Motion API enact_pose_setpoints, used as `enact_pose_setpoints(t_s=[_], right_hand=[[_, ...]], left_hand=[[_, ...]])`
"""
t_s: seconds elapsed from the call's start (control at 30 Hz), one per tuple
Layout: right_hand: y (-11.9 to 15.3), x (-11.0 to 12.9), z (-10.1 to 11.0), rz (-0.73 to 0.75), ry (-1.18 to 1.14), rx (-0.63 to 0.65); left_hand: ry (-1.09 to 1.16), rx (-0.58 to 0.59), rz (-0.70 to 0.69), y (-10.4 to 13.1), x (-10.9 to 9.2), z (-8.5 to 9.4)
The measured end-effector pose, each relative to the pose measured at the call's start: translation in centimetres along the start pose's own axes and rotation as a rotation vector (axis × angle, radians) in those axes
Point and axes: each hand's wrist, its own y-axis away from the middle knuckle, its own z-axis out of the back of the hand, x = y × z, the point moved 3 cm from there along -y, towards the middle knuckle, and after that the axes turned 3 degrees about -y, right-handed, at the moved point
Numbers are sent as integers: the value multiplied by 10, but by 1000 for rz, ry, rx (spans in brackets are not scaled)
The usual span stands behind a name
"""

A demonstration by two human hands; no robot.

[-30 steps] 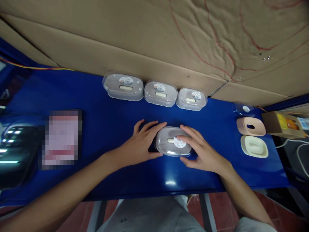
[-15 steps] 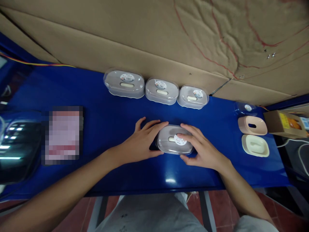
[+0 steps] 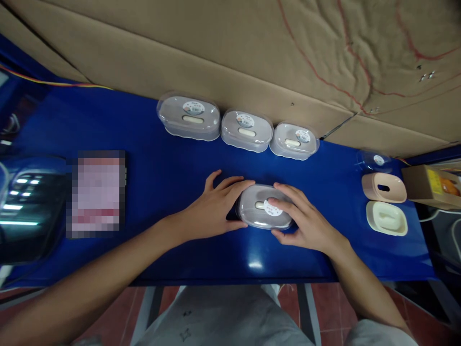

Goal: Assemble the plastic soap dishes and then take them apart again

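A grey oval plastic box [image 3: 252,211] with a clear cover, a round white sticker and a small cream bar in its top lies on the blue table in front of me. My left hand [image 3: 212,209] grips its left end, thumb at the near side and fingers at the far side. Around the right end my right hand [image 3: 300,216] is closed, with one finger on top by the sticker. Behind them, three similar boxes stand in a row: a left one [image 3: 189,129], a middle one [image 3: 247,142] and a right one [image 3: 293,151].
At the right lie a pink shell with a slot [image 3: 370,190], a cream tray [image 3: 389,220] and a clear cover [image 3: 372,161], beside a cardboard box [image 3: 425,185]. To the left are a blurred-out flat item [image 3: 97,192] and a dark glossy object [image 3: 29,226]. Cardboard [image 3: 180,48] lines the back.
The camera view has shifted slightly, so everything sits a little differently in the picture. Both hands keep the same grip on the box.
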Motion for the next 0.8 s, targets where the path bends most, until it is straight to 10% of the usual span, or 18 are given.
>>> enact_pose_setpoints(t_s=[0.4,0.6,0.8], right_hand=[[2,-8,3,-122,-116,67],[47,-57,58,-417,-86,61],[81,-119,98,-590,287,-240]], left_hand=[[-46,17,-23,1,2,-2],[-56,0,-34,3,-1,2],[-81,18,-47,3,-2,3]])
